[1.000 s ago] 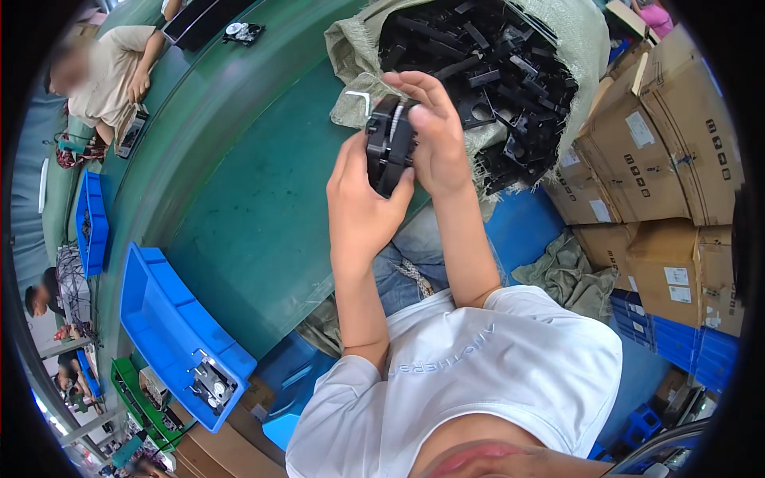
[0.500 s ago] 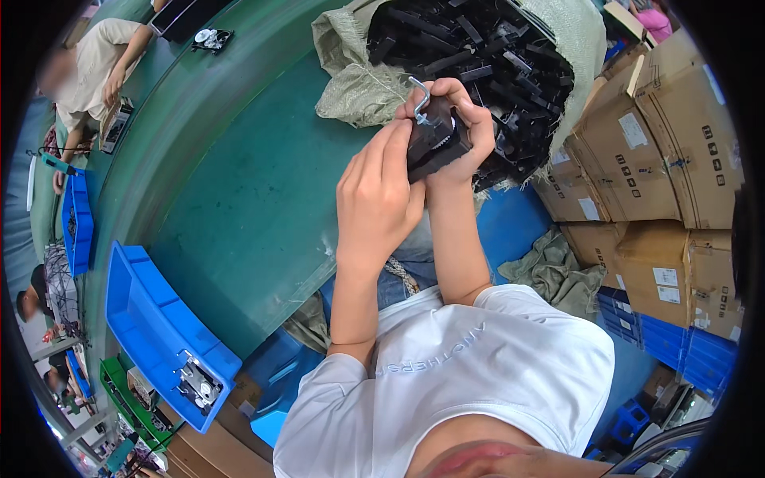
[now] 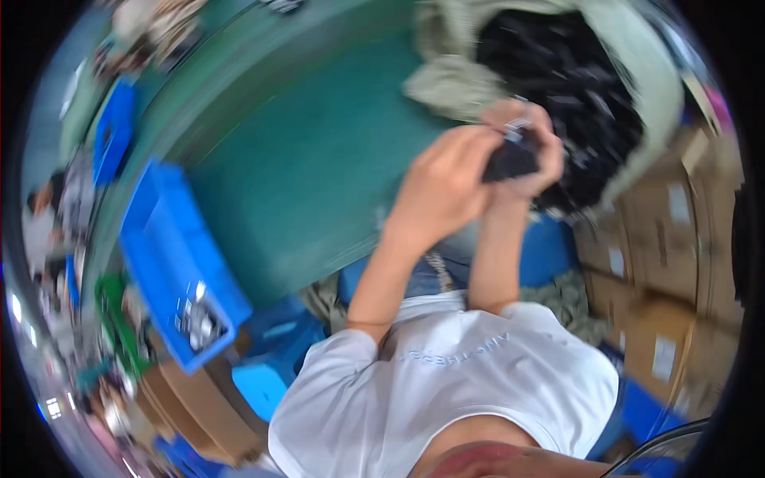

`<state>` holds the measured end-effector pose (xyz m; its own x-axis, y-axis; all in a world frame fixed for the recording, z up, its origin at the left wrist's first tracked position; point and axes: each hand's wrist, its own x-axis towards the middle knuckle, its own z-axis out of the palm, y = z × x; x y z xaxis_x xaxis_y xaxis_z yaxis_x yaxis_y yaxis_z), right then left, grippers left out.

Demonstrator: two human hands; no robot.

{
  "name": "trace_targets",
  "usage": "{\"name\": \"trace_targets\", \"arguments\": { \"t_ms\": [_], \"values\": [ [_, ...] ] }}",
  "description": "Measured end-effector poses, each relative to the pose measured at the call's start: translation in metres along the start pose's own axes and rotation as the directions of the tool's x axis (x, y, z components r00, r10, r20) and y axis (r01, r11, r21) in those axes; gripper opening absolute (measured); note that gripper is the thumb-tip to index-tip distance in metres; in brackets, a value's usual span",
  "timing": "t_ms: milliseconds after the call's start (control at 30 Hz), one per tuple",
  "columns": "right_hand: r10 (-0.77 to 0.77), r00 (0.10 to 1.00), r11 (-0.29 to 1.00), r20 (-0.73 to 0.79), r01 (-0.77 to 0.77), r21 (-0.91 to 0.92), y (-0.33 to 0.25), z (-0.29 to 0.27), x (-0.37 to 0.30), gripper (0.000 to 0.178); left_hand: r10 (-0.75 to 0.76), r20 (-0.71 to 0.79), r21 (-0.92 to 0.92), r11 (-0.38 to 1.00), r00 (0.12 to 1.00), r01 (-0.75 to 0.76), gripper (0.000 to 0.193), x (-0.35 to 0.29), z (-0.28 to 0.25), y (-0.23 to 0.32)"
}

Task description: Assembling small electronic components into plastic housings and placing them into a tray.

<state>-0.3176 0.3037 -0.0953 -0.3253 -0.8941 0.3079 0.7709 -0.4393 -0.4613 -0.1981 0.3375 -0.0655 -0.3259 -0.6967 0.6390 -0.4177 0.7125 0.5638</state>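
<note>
Between my two hands is a black plastic part (image 3: pixel 512 162), blurred by motion, with a bent metal rod (image 3: pixel 516 129) on its upper side. My right hand (image 3: pixel 543 155) wraps round the part from the right and behind, fingers curled over it. From the left, my left hand (image 3: pixel 448 182) presses its fingers against the part's side; the fingertips are partly hidden. Just beyond my hands stands a pale green woven sack (image 3: pixel 657 119), its mouth open on a heap of black parts (image 3: pixel 570 92).
A green tabletop (image 3: pixel 319 151) stretches ahead and left. On the left stands a blue bin (image 3: pixel 171 247) with metal parts (image 3: pixel 199 323) at its near end. Beyond it are a green tray (image 3: pixel 119 323) and another blue bin (image 3: pixel 114 131). Cardboard boxes (image 3: pixel 665 239) are stacked on the right.
The whole view has turned and blurred: the sack and hands now lie further right in the picture. Both hands keep hold of the black part.
</note>
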Motion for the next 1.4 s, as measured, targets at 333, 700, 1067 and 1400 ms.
{"name": "trace_targets", "arguments": {
  "t_ms": [333, 700, 1067, 1400],
  "values": [
    [0.510, 0.834, 0.857, 0.213, -0.515, -0.035, 0.057, 0.087, -0.061, 0.053, -0.458, 0.203, -0.330, 0.800, 0.866, 0.501, 0.069, -0.087, -0.131, 0.012],
    [0.733, 0.544, 0.659, 0.408, -0.718, -0.224, 0.075, 0.072, -0.065, 0.038, -0.687, -0.640, 0.220, 0.266, 0.344, 0.939, 0.076, -0.150, -0.375, -0.020],
    [0.716, 0.573, 0.687, 0.399, -0.680, -0.256, 0.068, 0.060, -0.050, 0.024, -0.812, -0.560, 0.725, -0.384, 0.165, 0.572, 0.051, -0.206, -0.424, -0.100],
    [0.773, 0.576, 0.635, 0.267, -0.705, -0.317, 0.075, 0.057, -0.043, 0.018, -0.754, -0.294, 0.950, -0.164, 0.587, 0.265, 0.045, -0.034, -0.386, -0.134]
  ]
}}
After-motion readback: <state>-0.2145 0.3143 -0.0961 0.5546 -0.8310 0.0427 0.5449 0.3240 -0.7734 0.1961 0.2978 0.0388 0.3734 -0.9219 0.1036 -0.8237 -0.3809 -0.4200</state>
